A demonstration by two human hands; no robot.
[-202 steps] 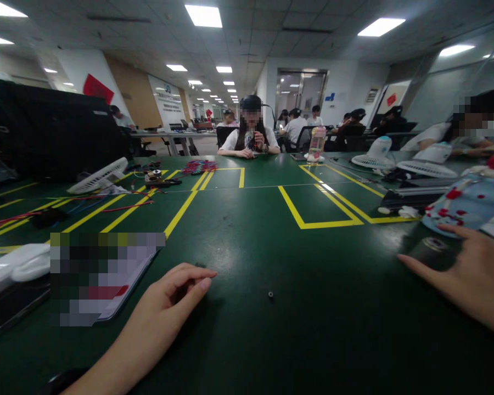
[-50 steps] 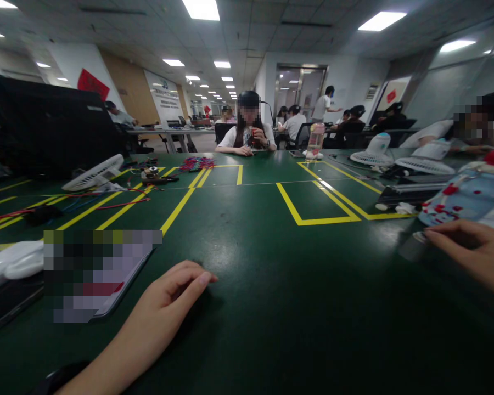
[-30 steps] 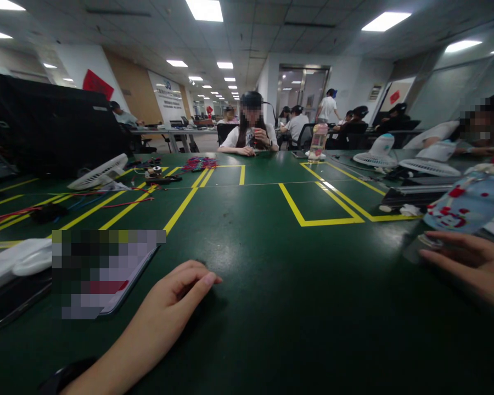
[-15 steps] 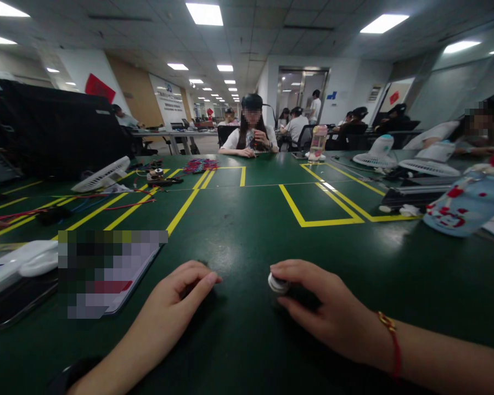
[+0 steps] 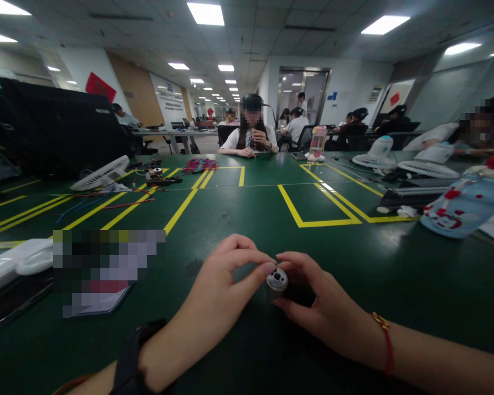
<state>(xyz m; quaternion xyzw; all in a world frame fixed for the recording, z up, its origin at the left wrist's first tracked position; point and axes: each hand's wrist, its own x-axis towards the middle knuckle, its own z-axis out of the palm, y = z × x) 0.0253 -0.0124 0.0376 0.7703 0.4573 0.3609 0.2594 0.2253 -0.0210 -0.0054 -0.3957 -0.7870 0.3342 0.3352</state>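
A small silver metal cylinder (image 5: 277,281) stands on the green table, its round top face dotted with dark holes and its lower side hard to make out. My right hand (image 5: 319,296) grips it from the right, fingers behind and thumb in front. My left hand (image 5: 234,274) comes in from the left, thumb and index finger pinched together at the cylinder's upper rim. Whatever lies between those fingertips is too small to make out.
Left of my hands lie a phone-like flat item (image 5: 107,299), partly pixelated, and a white device (image 5: 24,258). A blue bottle (image 5: 456,200) stands at right. White fans (image 5: 376,153), bundled wires (image 5: 200,165) and a seated person (image 5: 247,131) are farther off.
My left hand has moved right, from the bare table to the cylinder's rim. The cylinder's top now shows its holes; my right hand keeps hold of it.
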